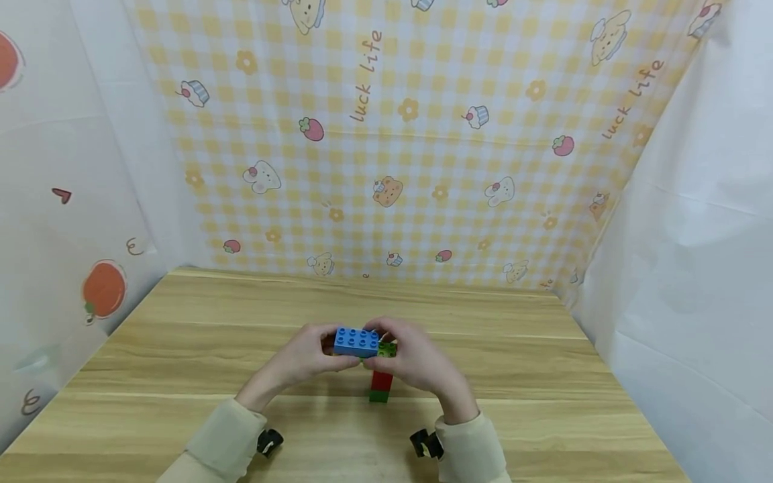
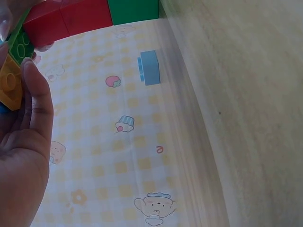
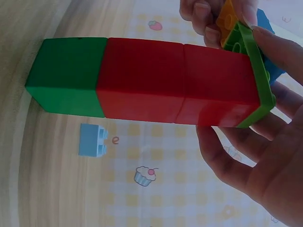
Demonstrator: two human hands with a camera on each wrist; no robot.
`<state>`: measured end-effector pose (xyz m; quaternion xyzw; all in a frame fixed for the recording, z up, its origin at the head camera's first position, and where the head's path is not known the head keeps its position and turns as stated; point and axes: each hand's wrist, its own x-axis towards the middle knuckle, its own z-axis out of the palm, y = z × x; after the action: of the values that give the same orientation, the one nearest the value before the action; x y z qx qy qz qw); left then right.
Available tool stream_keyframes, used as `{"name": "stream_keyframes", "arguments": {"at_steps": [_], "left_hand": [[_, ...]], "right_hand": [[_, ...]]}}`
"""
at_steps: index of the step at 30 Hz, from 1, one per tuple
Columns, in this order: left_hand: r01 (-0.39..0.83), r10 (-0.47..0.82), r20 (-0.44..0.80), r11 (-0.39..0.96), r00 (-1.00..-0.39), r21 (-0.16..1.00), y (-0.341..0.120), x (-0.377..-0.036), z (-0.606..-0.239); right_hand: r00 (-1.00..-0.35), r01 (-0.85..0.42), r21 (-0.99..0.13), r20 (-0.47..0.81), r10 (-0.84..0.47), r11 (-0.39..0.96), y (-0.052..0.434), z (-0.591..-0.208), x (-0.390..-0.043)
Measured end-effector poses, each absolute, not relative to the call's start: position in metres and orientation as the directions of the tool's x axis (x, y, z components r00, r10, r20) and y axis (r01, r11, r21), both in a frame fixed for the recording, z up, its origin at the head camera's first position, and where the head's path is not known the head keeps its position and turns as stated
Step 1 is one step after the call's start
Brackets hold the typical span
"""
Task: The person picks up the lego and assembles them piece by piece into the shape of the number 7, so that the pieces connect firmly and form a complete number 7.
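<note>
A tower of toy building bricks stands upright on the table: a green brick at the bottom, two red bricks above, and a lime green plate on top. A blue brick lies at the top, reaching out left of the tower. Beneath its left part, an orange brick shows in the wrist views. My left hand holds the blue brick's left end, thumb in front. With thumb and fingers, my right hand grips the lime green plate, near the blue brick's right end. Fingers partly hide the joint between these pieces.
A light blue brick stands on the wooden table beyond the tower, hidden in the head view. Behind the table hangs a yellow checked cloth, with white sheets at the sides.
</note>
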<state>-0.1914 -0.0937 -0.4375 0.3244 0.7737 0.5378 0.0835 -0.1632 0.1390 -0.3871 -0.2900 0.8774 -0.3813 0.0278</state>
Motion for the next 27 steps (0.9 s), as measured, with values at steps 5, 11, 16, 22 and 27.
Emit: {"name": "stream_keyframes", "arguments": {"at_steps": [5,11,16,22,27], "left_hand": [[0.413,0.605,0.218,0.203,-0.766,0.888,-0.091,-0.194,-0.437],[0.394,0.595,0.206,0.203,-0.777,0.897,-0.089,-0.192,-0.438],[0.382,0.577,0.204,0.207,-0.791,0.901,-0.091,-0.189,-0.441],[0.394,0.585,0.223,0.182,-0.780,0.901,-0.090,-0.190,-0.440],[0.380,0.581,0.216,0.176,-0.785,0.908,-0.090,-0.191,-0.439]], "right_hand": [[-0.832,-0.487,-0.678,0.169,-0.528,0.551,0.137,-0.392,-0.163],[-0.817,-0.511,-0.666,0.181,-0.547,0.543,0.139,-0.401,-0.161],[-0.779,-0.570,-0.655,0.238,-0.580,0.496,0.140,-0.409,-0.161],[-0.717,-0.653,-0.627,0.330,-0.615,0.425,0.141,-0.415,-0.164],[-0.708,-0.663,-0.618,0.333,-0.623,0.423,0.140,-0.419,-0.167]]}}
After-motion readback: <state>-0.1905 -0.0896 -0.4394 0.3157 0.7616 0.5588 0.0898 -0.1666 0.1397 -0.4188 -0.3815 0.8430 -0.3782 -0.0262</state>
